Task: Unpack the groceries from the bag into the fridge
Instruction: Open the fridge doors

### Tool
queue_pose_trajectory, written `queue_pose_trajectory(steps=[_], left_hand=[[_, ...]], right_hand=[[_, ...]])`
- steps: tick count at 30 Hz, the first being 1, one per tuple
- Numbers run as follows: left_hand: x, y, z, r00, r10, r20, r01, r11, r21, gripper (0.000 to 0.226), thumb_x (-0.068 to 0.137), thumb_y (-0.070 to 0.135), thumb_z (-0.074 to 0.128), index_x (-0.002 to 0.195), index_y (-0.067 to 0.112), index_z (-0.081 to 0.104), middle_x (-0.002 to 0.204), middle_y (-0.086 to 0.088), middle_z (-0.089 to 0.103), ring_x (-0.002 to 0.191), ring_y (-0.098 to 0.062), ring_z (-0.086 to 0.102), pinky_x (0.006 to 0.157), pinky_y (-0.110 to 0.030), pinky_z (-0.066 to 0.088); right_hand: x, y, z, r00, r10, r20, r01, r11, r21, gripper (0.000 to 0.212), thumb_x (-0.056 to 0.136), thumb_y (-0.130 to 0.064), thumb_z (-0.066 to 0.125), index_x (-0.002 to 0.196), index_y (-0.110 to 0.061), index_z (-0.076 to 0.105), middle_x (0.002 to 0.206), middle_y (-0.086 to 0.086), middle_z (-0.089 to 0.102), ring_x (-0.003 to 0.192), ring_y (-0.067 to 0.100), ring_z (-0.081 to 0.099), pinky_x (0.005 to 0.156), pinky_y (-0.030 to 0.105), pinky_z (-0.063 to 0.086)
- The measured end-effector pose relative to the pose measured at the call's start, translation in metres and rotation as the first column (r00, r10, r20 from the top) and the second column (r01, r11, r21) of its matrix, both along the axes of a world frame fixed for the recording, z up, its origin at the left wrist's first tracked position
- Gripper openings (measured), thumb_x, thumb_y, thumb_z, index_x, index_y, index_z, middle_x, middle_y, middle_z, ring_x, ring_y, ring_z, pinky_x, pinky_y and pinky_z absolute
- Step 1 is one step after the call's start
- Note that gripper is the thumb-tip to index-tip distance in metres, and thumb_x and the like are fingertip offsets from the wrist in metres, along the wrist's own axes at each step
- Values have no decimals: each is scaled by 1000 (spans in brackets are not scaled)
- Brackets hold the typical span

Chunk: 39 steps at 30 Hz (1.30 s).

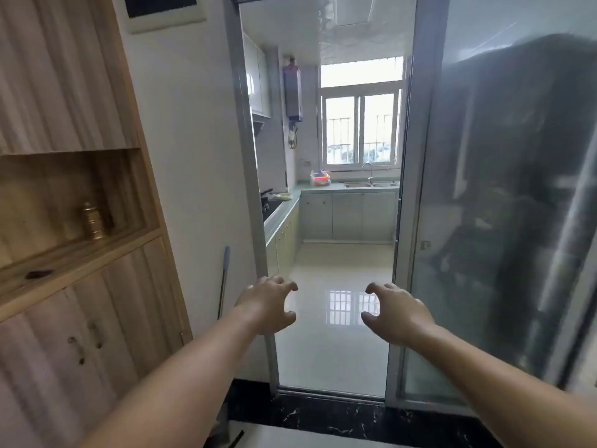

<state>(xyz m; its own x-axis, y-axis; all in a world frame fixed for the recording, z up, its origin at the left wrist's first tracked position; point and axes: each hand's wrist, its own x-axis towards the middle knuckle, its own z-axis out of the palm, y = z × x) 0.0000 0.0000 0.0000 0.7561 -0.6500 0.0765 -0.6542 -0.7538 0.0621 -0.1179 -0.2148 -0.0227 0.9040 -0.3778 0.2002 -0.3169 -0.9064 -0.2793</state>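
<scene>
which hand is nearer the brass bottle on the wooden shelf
Left. The left hand is held out just right of the wooden cabinet holding the small brass bottle; the right hand is farther right, by the glass door.

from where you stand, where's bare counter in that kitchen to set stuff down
Bare stretch of green counter between the bag and the sink. The left run is crowded: stove, pan and a plate. Both hands, left and right, hold nothing.
</scene>
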Motion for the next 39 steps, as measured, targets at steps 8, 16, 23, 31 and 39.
queue_pose_trajectory(steps=[8,16,23,31,39], left_hand=[[135,-49,-34,997,-30,-71,21,993,-115,59,87,44,54,143,34,36,150,8,37,138,-15,33,108,-38,34],[272,-83,-39,995,-34,-92,22,991,-130,61,86,47,56,143,35,37,149,9,39,138,-17,34,107,-37,35],[357,-124,-45,994,-49,-93,36,991,-131,61,86,46,55,143,35,36,150,9,37,137,-17,34,106,-36,34],[474,-196,-58,996,-41,-85,34,997,-74,60,88,45,55,144,34,35,150,8,37,137,-18,33,106,-36,35],[596,-302,-65,985,-33,-169,31,999,-11,61,87,43,56,143,35,35,148,6,38,134,-19,38,106,-38,38]], right_hand=[[126,-48,-8,996,-63,-65,62,998,-19,51,86,-51,51,132,-31,44,132,-6,51,120,19,51,92,33,41],[240,-82,-11,988,-120,-93,115,992,-57,56,86,-56,51,134,-30,43,136,-4,49,121,19,50,96,36,43],[328,-123,-10,988,-129,-81,124,990,-65,55,86,-55,51,135,-31,42,134,-4,48,121,19,49,94,36,42],[460,-200,-39,995,-78,-58,78,997,-5,54,86,-54,51,134,-30,43,134,-6,50,119,19,51,86,34,44],[585,-306,-59,992,-67,-111,77,993,86,53,86,-53,52,132,-29,43,134,-5,48,116,19,51,86,32,44]])
